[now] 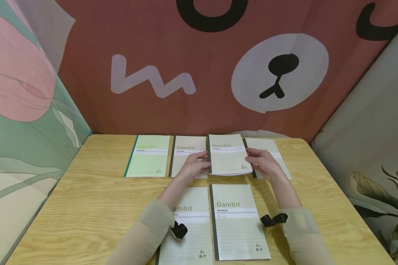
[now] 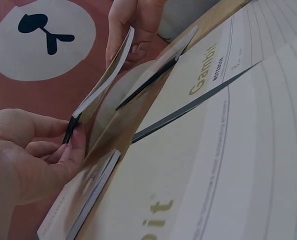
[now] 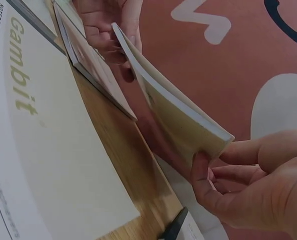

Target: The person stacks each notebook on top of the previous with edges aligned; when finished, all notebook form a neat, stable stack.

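Note:
Both hands hold one pale notebook (image 1: 229, 156) with a dark spine and "Gambit" on its cover, raised above the table in the back row. My left hand (image 1: 194, 167) pinches its dark spine edge between thumb and fingers, as the left wrist view shows at the notebook (image 2: 101, 82). My right hand (image 1: 263, 162) pinches the opposite edge; in the right wrist view the thumb lies under the notebook (image 3: 173, 107). Beside it in that row lie a similar notebook (image 1: 185, 141) on the left and another (image 1: 275, 154) on the right, each partly covered by a hand.
A green-spined notebook (image 1: 149, 156) lies at the back left of the wooden table (image 1: 86, 198). Nearer the front are two dark-spined notebooks, one (image 1: 189, 228) partly under the left forearm and one (image 1: 238, 224) beside it. A printed reddish backdrop (image 1: 152, 114) stands behind the table's far edge.

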A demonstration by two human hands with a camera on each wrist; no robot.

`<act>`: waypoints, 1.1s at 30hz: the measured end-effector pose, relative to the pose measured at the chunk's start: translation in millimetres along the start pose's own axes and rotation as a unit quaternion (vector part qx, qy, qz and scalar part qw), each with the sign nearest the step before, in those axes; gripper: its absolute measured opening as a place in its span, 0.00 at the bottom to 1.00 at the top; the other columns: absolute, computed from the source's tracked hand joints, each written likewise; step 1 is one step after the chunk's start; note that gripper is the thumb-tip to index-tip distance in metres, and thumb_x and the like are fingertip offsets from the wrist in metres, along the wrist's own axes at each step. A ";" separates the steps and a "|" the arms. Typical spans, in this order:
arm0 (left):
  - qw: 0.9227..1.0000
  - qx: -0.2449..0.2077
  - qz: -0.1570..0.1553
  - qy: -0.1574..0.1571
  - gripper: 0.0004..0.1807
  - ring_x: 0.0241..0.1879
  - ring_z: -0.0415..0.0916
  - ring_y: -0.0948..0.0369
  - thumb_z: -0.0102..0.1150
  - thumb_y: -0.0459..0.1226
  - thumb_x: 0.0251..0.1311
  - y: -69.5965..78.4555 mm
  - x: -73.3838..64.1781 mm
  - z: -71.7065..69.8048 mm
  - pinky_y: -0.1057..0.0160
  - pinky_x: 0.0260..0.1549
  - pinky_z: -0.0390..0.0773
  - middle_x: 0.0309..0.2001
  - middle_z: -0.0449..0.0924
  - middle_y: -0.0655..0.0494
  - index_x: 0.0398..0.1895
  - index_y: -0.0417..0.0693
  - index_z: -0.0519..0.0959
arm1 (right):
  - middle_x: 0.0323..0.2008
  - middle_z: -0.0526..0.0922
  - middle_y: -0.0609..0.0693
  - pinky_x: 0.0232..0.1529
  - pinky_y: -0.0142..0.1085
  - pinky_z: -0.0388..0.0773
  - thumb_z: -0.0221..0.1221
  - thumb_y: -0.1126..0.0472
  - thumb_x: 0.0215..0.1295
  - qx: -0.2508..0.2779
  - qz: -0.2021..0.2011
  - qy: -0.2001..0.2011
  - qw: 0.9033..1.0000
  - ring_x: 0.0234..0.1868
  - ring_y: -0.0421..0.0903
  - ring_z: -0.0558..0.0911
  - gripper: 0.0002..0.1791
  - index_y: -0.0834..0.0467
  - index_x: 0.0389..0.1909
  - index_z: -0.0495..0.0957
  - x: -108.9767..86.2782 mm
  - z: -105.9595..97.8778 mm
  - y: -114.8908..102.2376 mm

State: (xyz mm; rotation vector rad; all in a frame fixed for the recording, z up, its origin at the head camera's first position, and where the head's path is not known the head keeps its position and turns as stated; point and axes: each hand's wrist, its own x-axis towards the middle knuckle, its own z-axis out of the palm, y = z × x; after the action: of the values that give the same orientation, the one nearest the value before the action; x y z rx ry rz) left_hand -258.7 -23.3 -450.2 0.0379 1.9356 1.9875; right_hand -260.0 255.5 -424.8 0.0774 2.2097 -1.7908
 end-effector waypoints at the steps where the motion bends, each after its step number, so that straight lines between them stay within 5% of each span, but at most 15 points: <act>1: 1.000 0.004 0.007 0.003 0.35 0.45 0.80 0.61 0.57 0.26 0.66 0.5 -1.7 -2.5 0.58 0.52 0.86 0.64 0.74 0.42 0.77 0.41 0.64 | 0.66 0.70 0.55 0.50 0.24 0.76 0.54 0.66 0.77 0.000 -0.002 -0.002 1.000 0.49 0.30 0.75 0.35 0.67 0.79 0.54 0.7 1.9 -1.1; 13: 0.992 0.114 0.027 0.052 0.32 0.56 0.78 0.53 0.55 0.29 0.71 13.5 -25.2 -48.2 0.61 0.50 0.85 0.69 0.73 0.46 0.78 0.46 0.65 | 0.54 0.76 0.58 0.50 0.34 0.85 0.51 0.73 0.75 0.004 -0.044 -0.064 0.997 0.45 0.38 0.81 0.31 0.70 0.76 0.59 17.8 42.8 -13.2; 19: 0.987 0.143 0.019 0.067 0.31 0.58 0.74 0.54 0.51 0.30 0.73 16.1 -30.8 -66.7 0.61 0.51 0.81 0.72 0.71 0.47 0.79 0.47 0.62 | 0.57 0.77 0.62 0.49 0.35 0.84 0.50 0.73 0.76 -0.003 -0.028 -0.073 0.997 0.42 0.37 0.82 0.29 0.69 0.76 0.60 26.0 65.4 -22.1; 33: 0.979 0.173 -0.012 0.110 0.31 0.61 0.68 0.51 0.46 0.28 0.74 9.4 -39.7 -93.4 0.57 0.57 0.75 0.75 0.66 0.43 0.79 0.44 0.61 | 0.50 0.77 0.55 0.61 0.44 0.81 0.50 0.73 0.76 0.003 0.005 -0.074 0.997 0.42 0.40 0.79 0.27 0.68 0.74 0.66 43.5 101.1 -28.1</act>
State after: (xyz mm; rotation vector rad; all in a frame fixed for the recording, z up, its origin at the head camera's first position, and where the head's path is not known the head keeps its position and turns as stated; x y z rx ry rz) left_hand -249.1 -123.9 -437.4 -0.1195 2.3912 1.6748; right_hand -288.3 145.5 -427.8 -0.0424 2.0960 -1.7391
